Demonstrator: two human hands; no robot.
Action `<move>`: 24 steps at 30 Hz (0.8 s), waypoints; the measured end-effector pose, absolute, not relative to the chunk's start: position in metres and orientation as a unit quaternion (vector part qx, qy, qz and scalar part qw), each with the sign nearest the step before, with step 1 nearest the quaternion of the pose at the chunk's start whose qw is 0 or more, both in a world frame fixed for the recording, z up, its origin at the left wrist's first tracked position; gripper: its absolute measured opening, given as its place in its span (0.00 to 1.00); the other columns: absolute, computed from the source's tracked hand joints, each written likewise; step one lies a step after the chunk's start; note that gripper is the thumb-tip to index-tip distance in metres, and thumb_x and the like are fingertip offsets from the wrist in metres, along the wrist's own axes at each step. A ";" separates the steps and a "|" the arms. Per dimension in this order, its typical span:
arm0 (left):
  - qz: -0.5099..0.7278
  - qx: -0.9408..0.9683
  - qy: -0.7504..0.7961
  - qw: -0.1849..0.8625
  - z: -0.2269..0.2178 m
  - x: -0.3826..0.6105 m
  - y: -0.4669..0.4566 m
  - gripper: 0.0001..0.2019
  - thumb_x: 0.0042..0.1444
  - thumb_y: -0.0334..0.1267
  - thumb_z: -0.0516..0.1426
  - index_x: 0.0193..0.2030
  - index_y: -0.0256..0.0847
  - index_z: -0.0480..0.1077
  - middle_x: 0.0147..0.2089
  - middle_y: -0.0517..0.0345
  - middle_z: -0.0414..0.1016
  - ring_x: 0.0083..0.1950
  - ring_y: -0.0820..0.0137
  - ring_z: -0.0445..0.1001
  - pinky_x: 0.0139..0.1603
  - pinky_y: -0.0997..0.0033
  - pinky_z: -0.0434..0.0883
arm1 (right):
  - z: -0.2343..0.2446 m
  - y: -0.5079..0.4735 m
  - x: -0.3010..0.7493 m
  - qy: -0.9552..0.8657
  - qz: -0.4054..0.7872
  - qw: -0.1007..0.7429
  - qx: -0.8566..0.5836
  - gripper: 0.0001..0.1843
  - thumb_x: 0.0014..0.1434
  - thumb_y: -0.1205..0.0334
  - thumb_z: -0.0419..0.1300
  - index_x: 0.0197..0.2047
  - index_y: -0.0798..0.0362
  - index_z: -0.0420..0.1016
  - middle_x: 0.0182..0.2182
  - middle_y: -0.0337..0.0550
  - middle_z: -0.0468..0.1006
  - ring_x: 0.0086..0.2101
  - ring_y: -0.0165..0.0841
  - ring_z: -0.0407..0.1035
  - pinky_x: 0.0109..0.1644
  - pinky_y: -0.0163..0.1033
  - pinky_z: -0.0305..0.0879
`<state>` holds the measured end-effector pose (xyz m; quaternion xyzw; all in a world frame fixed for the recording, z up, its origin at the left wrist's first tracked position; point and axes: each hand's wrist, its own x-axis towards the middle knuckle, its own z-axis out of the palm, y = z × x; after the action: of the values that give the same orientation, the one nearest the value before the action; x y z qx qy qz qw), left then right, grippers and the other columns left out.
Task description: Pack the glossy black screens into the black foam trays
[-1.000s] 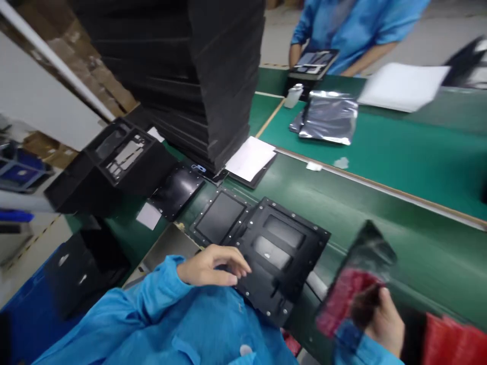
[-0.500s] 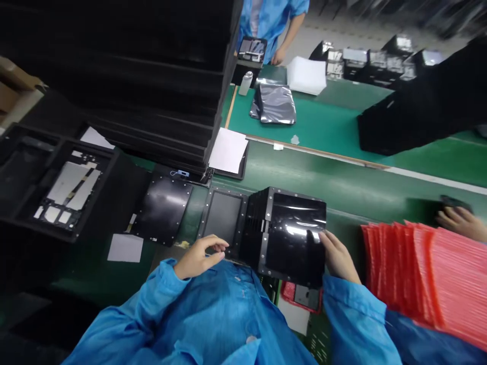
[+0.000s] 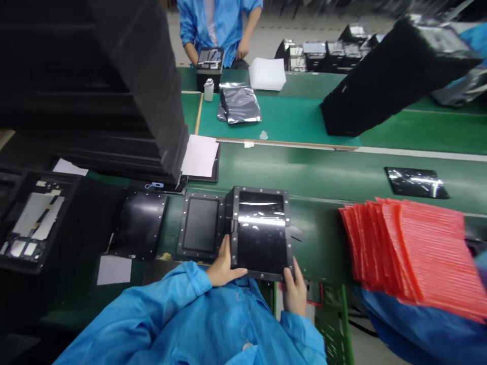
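A glossy black screen panel (image 3: 262, 238) lies inside the studded rim of the top black frame (image 3: 262, 191), which sits on a stack of such frames. My left hand (image 3: 223, 266) grips the near left corner, its thumb over the rim. At the near right corner, my right hand (image 3: 294, 291) holds the edge with its thumb on top; its other fingers are partly hidden. Left of the stack rests another studded frame (image 3: 181, 238) around a dull grey panel (image 3: 201, 223). Further left lies a black plate (image 3: 140, 220) with small studs along its edges.
Red bubble-wrap pouches (image 3: 429, 248) are piled at the right. A glossy panel (image 3: 416, 182) lies beyond them. Tall black tray stacks stand at left (image 3: 144, 91) and back right (image 3: 365, 86). Across the bench are a co-worker (image 3: 220, 30), silver bags (image 3: 241, 104) and white sheets (image 3: 267, 74).
My left hand has come onto the frame's left corner. My right hand has moved to the near right corner. The panel's right edge now sits within the rim. Another person's hand has gone from the right.
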<state>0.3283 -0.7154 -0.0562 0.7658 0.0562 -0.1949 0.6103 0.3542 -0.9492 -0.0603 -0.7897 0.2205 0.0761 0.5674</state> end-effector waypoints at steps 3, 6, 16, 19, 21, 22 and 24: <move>-0.161 0.755 0.105 0.627 -0.066 0.311 -0.729 0.48 0.55 0.47 0.57 0.71 0.38 0.29 0.73 0.44 0.28 0.73 0.55 0.32 0.71 0.50 0.39 | -0.069 -0.963 0.349 0.212 0.167 0.658 -0.703 0.46 0.48 0.39 0.60 0.65 0.53 0.56 0.63 0.50 0.59 0.62 0.46 0.53 0.65 0.52 0.49; -0.136 0.746 0.152 0.634 -0.056 0.306 -0.734 0.46 0.54 0.44 0.58 0.71 0.42 0.32 0.73 0.49 0.35 0.72 0.56 0.38 0.71 0.50 0.40 | -0.071 -0.975 0.359 0.154 0.189 0.663 -0.708 0.45 0.48 0.42 0.62 0.65 0.52 0.56 0.63 0.49 0.60 0.63 0.45 0.51 0.66 0.52 0.45; -0.022 0.791 0.288 0.539 -0.019 0.497 -0.703 0.19 0.59 0.38 0.51 0.58 0.39 0.63 0.59 0.51 0.67 0.63 0.64 0.63 0.65 0.62 0.56 | -0.075 -0.924 0.562 -0.020 0.181 0.686 -0.705 0.38 0.46 0.39 0.60 0.56 0.50 0.64 0.57 0.48 0.67 0.58 0.42 0.58 0.64 0.50 0.50; -0.009 0.817 0.274 0.508 -0.020 0.504 -0.703 0.13 0.60 0.39 0.52 0.51 0.40 0.66 0.49 0.54 0.74 0.54 0.65 0.70 0.60 0.64 0.63 | -0.074 -0.918 0.582 -0.018 0.177 0.698 -0.693 0.27 0.48 0.40 0.59 0.46 0.50 0.68 0.47 0.46 0.74 0.48 0.40 0.67 0.57 0.49 0.59; -0.010 0.834 0.263 0.484 -0.020 0.503 -0.707 0.12 0.60 0.39 0.52 0.49 0.40 0.66 0.47 0.54 0.74 0.51 0.65 0.71 0.58 0.64 0.65 | -0.072 -0.920 0.583 -0.022 0.177 0.691 -0.701 0.25 0.46 0.41 0.60 0.41 0.50 0.68 0.41 0.43 0.75 0.43 0.39 0.68 0.52 0.48 0.62; -0.014 0.842 0.265 0.471 -0.019 0.504 -0.709 0.13 0.60 0.39 0.51 0.50 0.40 0.66 0.47 0.53 0.74 0.51 0.65 0.71 0.57 0.64 0.65 | -0.070 -0.920 0.583 -0.025 0.178 0.683 -0.707 0.25 0.45 0.41 0.60 0.40 0.50 0.68 0.39 0.43 0.75 0.41 0.39 0.68 0.51 0.47 0.63; -0.021 0.856 0.281 0.433 -0.013 0.506 -0.716 0.15 0.61 0.39 0.50 0.52 0.37 0.65 0.50 0.49 0.73 0.52 0.64 0.71 0.57 0.63 0.66 | -0.067 -0.920 0.584 -0.031 0.182 0.667 -0.722 0.26 0.42 0.40 0.60 0.38 0.50 0.68 0.37 0.43 0.75 0.41 0.40 0.68 0.52 0.48 0.62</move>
<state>0.5057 -0.7162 -0.0125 0.8563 0.2812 -0.0211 0.4327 0.5840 -0.9197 -0.0666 -0.7218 -0.0311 0.1820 0.6670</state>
